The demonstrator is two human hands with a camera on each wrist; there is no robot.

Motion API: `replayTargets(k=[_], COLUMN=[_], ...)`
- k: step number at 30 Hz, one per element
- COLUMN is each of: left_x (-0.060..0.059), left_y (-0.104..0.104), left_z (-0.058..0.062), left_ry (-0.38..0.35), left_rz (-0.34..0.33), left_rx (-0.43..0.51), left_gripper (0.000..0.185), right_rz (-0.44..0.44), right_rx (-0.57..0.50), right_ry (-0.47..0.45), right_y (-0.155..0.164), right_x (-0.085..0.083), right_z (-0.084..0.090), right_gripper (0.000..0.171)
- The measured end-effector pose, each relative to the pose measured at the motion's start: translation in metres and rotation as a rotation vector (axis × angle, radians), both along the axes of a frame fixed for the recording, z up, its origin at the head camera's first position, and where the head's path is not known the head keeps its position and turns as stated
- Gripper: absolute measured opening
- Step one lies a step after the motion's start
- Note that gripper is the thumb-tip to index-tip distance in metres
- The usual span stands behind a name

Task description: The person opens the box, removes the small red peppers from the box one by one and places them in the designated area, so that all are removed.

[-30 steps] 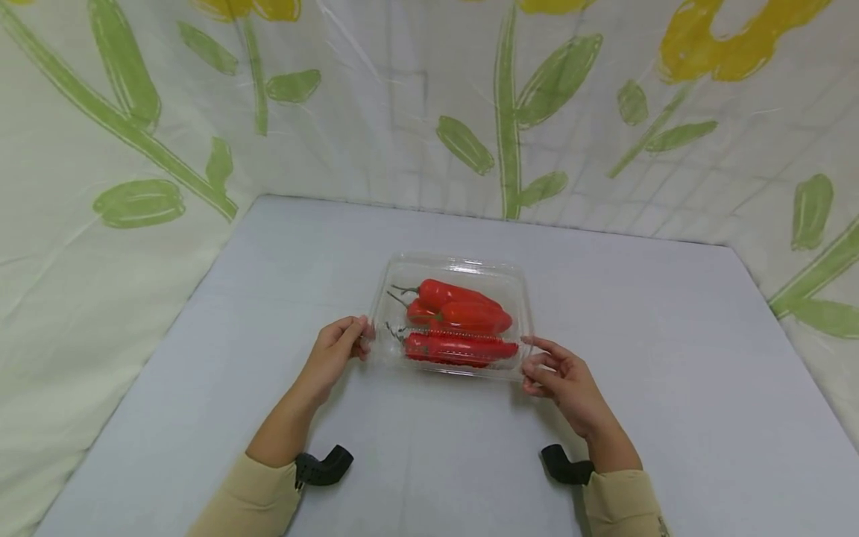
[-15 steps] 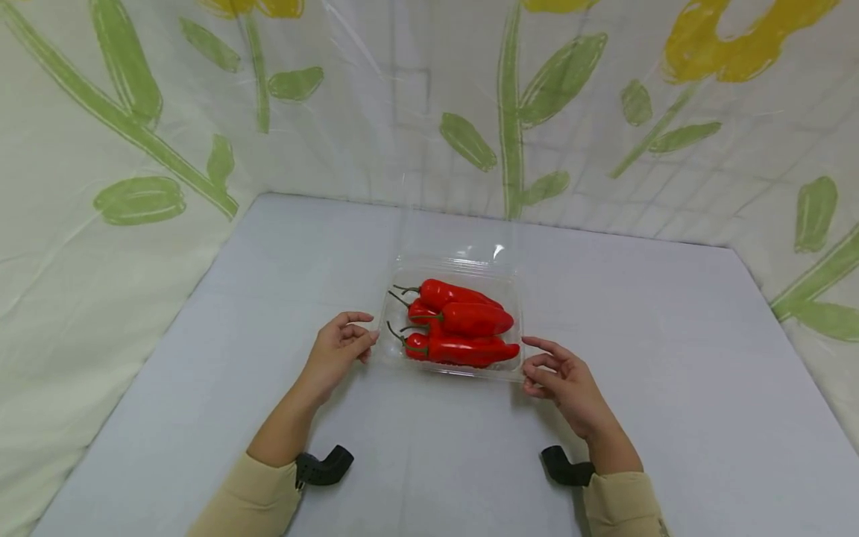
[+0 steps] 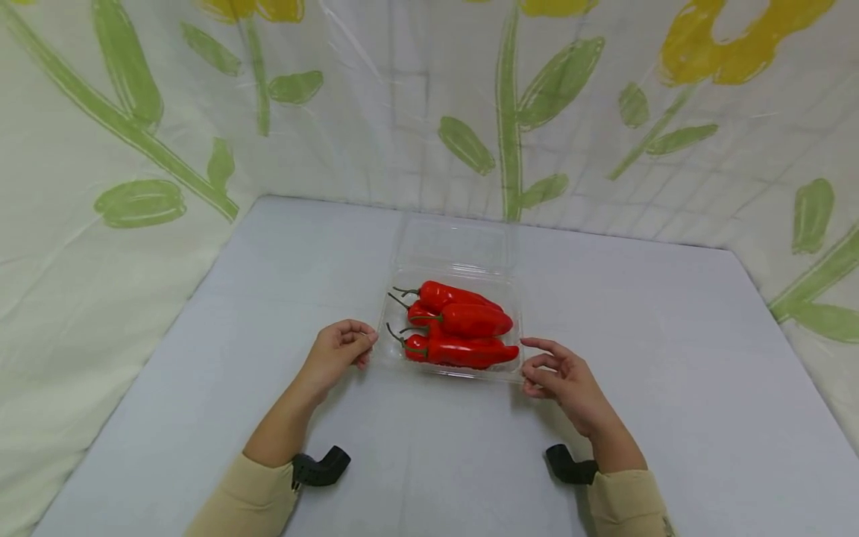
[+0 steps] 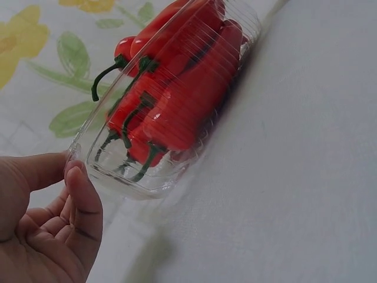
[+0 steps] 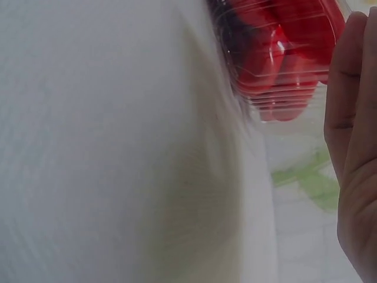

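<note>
Presently, we find the clear box between both hands on the table, red peppers inside, its lid back at the far side. We note the left hand pinches the left rim; the right hand meets the right edge, pinch unconfirmed.

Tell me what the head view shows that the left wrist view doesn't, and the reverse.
Only the head view: the right hand, the tan sleeves and the black wrist devices.
Only the left wrist view: the ribbed side wall in clear close-up.
Both: the left hand at the rim of the clear container, the red peppers, the flowered backdrop.
</note>
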State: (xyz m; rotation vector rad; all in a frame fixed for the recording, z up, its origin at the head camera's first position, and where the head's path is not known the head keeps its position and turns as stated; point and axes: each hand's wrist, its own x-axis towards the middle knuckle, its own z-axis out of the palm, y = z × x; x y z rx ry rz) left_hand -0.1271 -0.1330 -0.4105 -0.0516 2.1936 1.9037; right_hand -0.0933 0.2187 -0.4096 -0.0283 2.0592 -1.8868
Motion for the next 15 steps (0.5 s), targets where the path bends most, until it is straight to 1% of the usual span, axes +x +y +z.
replayTargets(k=[6, 15], left_x=[0.001, 0.003], left_y=[0.001, 0.001], left_z=[0.001, 0.002], left_ry=[-0.01, -0.005], left_rz=[-0.003, 0.005], left_rx=[0.01, 0.006], left_gripper=[0.023, 0.022], right_rz=[0.063, 0.188], right_rx=[0.09, 0.232], right_ry=[0.024, 0.052], right_y=[0.007, 0.025], right_x=[-0.004, -0.015], right_z=[0.006, 0.028], right_gripper=[0.054, 0.055])
